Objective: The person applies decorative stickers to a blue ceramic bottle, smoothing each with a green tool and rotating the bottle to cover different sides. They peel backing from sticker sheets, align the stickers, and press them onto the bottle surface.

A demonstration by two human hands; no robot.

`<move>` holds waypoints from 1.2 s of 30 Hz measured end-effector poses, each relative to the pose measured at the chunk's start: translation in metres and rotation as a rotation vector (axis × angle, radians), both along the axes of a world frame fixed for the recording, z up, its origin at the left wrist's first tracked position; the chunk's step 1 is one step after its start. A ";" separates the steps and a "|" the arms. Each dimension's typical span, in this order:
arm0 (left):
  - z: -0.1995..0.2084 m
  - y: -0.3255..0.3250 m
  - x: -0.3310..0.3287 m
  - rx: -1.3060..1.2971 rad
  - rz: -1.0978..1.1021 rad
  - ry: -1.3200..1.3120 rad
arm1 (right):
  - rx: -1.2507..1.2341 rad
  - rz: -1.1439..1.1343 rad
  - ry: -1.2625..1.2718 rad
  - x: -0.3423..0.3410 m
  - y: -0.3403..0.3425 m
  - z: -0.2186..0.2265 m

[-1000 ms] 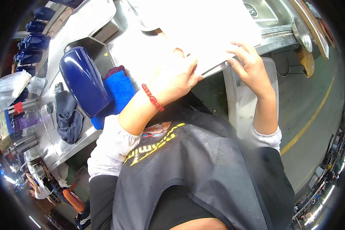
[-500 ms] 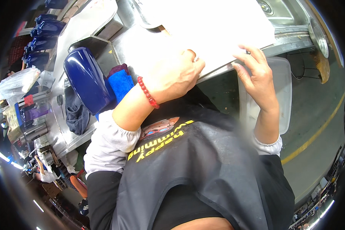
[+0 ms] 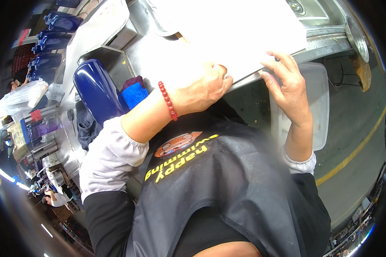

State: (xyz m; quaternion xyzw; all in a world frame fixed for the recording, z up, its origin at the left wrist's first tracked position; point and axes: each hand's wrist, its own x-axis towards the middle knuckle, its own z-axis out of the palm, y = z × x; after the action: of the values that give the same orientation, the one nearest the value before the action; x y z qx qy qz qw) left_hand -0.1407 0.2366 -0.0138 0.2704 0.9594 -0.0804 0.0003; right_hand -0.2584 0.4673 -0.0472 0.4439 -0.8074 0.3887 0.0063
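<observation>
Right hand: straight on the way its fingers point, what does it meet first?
Likely the white surface, near its front edge; the right hand points up-left toward it. Glare hides depth, so it may pass just above.

Green floor and strip lights around the steel sink

Beside your steel sink (image 3: pixel 321 19), a metal counter edge (image 3: pixel 329 44) runs along its near side. Below and to the right of the sink, you have a dull green floor (image 3: pixel 358 124), crossed by a yellow line (image 3: pixel 344 165) farther below it. Well to the left of the sink and far lower, white strip lights (image 3: pixel 47 230) glow in a dark part of your room, its details blurred.
</observation>
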 end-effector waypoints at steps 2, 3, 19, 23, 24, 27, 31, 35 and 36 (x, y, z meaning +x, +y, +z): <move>-0.002 0.002 0.002 -0.021 0.016 0.019 | -0.005 -0.002 -0.010 0.000 0.000 0.000; -0.003 0.001 0.002 -0.017 0.020 0.032 | -0.008 -0.005 -0.022 0.000 0.000 0.000; -0.007 -0.006 0.001 0.132 0.002 0.039 | -0.014 -0.010 -0.007 0.001 0.002 -0.002; -0.006 -0.004 0.002 0.066 -0.030 0.044 | -0.025 -0.008 -0.016 0.001 0.002 -0.002; -0.006 -0.004 0.003 0.058 -0.041 0.061 | -0.027 -0.007 -0.016 0.001 0.003 -0.002; -0.007 -0.003 0.004 0.052 -0.041 0.069 | -0.031 -0.010 -0.027 0.000 0.003 -0.002; -0.012 0.001 0.005 0.100 0.039 0.019 | -0.047 -0.012 -0.044 0.001 0.004 -0.002; -0.019 0.001 0.000 0.313 0.169 -0.021 | -0.048 -0.014 -0.029 0.000 0.004 -0.003; -0.020 0.000 -0.001 0.348 0.185 -0.033 | -0.047 -0.014 -0.024 0.000 0.004 -0.003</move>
State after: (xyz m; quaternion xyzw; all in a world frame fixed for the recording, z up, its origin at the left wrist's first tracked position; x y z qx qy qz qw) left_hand -0.1419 0.2362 -0.0338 0.1784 0.9794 0.0915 -0.0235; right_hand -0.2582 0.4712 -0.0500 0.4333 -0.8011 0.4128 0.0096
